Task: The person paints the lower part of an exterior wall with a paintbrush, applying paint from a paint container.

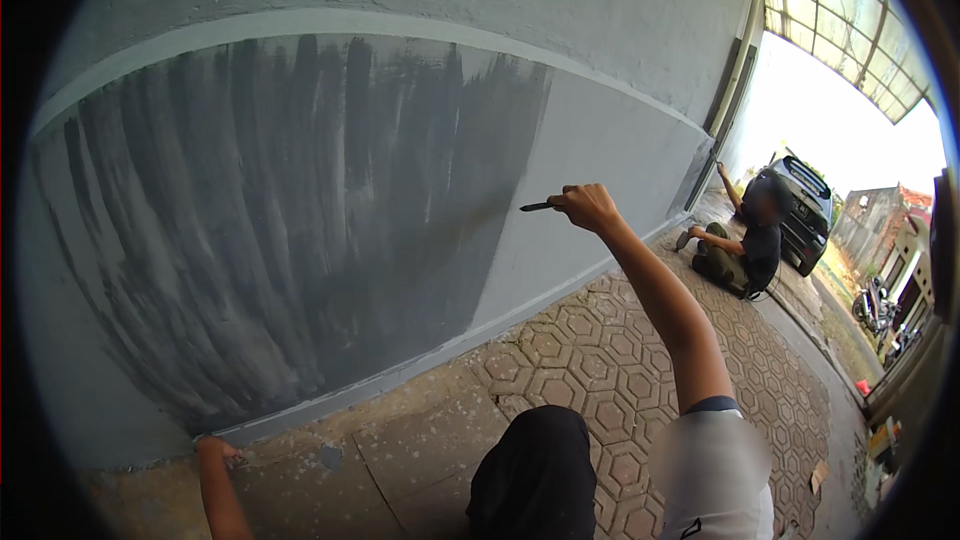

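My right hand [585, 208] is raised in front of the wall, its fingers closed round a slim dark paintbrush [537, 207] that points left. Behind the brush tip lies the right edge of a dark grey painted patch [300, 200], streaked with mostly vertical strokes. Lighter grey wall [570, 155] continues to the right of it. At the lower left, my left hand [217, 451] is low by the foot of the wall with its fingers curled in. Whether anything is inside that hand is too small to make out.
A raised grey band [330, 22] crosses the wall above the patch. Hexagonal paving [640, 370] covers the ground beside my knee [535, 470]. Further right, another person [755, 240] sits by the wall, one arm raised to it. Beyond are a car [808, 205] and a motorcycle [877, 305].
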### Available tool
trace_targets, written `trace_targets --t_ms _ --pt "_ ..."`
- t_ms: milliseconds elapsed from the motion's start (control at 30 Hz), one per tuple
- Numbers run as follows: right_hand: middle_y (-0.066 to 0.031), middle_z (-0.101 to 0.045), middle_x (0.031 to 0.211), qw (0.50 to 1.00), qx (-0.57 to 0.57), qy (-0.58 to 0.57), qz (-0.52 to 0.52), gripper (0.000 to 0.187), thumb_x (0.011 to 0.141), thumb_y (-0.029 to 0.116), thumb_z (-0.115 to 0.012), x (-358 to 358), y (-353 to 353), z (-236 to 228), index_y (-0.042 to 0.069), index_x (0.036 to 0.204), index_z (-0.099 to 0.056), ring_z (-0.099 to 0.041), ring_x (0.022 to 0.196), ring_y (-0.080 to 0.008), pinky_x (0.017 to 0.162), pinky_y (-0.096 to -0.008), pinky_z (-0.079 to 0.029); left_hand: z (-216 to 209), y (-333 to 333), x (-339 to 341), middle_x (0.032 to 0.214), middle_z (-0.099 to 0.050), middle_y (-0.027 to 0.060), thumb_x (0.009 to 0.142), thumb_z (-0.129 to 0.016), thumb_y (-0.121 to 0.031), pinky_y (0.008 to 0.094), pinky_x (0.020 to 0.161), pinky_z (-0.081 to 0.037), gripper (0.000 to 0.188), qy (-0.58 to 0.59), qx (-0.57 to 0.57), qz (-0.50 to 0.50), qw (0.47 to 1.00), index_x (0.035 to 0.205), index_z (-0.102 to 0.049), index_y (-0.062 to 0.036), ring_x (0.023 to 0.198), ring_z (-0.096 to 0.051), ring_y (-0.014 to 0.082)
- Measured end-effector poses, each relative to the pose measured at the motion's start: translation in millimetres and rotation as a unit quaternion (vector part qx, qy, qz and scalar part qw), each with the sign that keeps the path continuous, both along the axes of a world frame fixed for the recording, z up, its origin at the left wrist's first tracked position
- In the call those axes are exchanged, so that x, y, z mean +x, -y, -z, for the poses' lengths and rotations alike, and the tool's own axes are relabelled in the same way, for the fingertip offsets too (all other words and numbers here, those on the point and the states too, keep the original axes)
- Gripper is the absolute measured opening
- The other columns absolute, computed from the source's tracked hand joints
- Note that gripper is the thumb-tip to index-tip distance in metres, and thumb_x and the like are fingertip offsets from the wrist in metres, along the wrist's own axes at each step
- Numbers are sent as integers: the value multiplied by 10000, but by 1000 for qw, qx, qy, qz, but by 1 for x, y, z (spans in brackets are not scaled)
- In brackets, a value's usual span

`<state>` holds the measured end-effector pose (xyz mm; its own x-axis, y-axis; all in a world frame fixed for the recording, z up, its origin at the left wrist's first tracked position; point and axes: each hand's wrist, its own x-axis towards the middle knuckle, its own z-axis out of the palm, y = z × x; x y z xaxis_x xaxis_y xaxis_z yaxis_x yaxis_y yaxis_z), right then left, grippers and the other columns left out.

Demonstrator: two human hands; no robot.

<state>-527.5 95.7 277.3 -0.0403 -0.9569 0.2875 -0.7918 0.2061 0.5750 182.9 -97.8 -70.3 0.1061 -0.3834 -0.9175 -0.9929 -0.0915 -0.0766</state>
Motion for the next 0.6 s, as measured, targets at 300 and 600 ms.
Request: trace_targets --t_ms 300,600 --pt "-56 -602 759 919 -383 -75 -53 177 878 193 -506 33 14 -154 210 1027 -600 -612 576 -264 451 -380 -462 0 -1 -6 1306 -486 83 909 -416 -486 374 954 -407 493 13 -7 25 1000 1270 -488 -157 1147 -501 205" --pt "-79 -585 815 936 -347 56 -9 267 905 188 -462 34 27 -9 175 1166 -519 -597 578 -306 488 -419 -479 3 0 2 1303 -488 82 908 -416 -489 373 952 -408 495 11 -20 36 999 1270 -489 -158 1141 -505 202"
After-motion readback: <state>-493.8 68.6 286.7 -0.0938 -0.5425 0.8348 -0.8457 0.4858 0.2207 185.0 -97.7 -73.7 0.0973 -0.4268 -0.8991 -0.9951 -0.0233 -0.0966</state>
